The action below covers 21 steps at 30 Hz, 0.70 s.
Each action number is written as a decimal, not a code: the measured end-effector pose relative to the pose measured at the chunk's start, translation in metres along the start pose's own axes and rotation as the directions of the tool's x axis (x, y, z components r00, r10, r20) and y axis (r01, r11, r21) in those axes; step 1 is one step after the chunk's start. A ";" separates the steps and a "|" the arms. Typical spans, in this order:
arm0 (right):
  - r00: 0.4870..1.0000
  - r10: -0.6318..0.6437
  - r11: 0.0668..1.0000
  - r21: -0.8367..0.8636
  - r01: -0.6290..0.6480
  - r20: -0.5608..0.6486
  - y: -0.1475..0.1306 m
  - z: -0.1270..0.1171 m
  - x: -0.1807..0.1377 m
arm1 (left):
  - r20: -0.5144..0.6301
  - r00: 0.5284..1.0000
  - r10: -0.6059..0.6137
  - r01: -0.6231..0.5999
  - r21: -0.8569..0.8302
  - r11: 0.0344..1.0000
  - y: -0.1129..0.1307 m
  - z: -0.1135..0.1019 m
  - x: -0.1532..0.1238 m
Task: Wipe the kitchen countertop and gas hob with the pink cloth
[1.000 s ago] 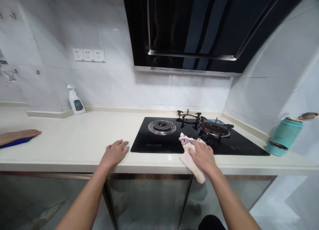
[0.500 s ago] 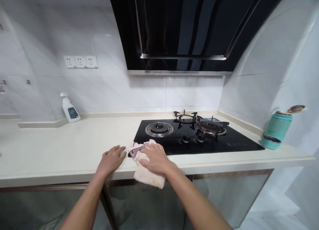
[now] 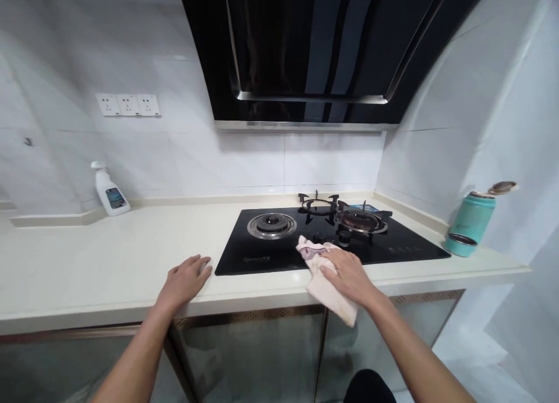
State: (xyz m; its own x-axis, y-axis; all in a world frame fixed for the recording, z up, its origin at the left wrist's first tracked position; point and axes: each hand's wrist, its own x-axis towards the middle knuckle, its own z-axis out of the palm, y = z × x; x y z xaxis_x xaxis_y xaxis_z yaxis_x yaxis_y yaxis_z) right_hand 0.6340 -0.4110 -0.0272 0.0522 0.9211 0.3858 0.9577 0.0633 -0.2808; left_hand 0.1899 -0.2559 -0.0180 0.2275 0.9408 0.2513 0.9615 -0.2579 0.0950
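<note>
My right hand (image 3: 347, 273) presses a pinkish-white cloth (image 3: 325, 286) onto the front edge of the black gas stove (image 3: 262, 260), just below the knobs. Part of the cloth hangs over the countertop's edge, and a purple patch shows at its far end. To the left of the stove, my left hand (image 3: 186, 279) rests on the white countertop (image 3: 144, 246) with nothing in it, its fingers stretched out. The left burner (image 3: 272, 225) is bare of a pot stand, while black pot stands (image 3: 362, 219) sit at the back and right.
A white spray bottle (image 3: 111, 190) stands by the wall at the left. At the right end of the counter is a turquoise container (image 3: 471, 222) with its lid up. The black range hood (image 3: 279, 53) overhangs the stove. Cabinet doors (image 3: 248, 350) lie below.
My right hand has slid the cloth rightward along the stove's front edge, from its left corner to below the knobs. My left hand stays on the counter. The view has shifted slightly right.
</note>
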 end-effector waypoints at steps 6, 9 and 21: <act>0.971 0.146 0.978 -0.121 -0.170 -0.188 0.086 -0.019 -0.032 | 0.013 1.000 0.000 0.000 0.008 1.000 -0.002 -0.001 0.002; 0.937 0.161 0.970 -0.123 -0.208 -0.311 0.118 -0.020 -0.042 | 0.019 1.000 0.000 -0.001 0.012 1.000 -0.001 -0.002 0.002; 0.600 0.011 0.982 -0.105 -0.158 -0.800 0.128 0.026 -0.063 | 0.018 1.000 -0.004 0.004 -0.007 1.000 -0.001 0.000 0.003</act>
State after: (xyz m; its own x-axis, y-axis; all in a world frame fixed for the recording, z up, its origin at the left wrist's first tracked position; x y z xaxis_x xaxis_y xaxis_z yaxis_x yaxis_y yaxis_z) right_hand 0.7463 -0.4513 -0.1103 0.2685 0.2466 0.9312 0.9617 -0.1235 -0.2446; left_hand 0.1898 -0.2530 -0.0173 0.2266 0.9456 0.2332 0.9613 -0.2557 0.1026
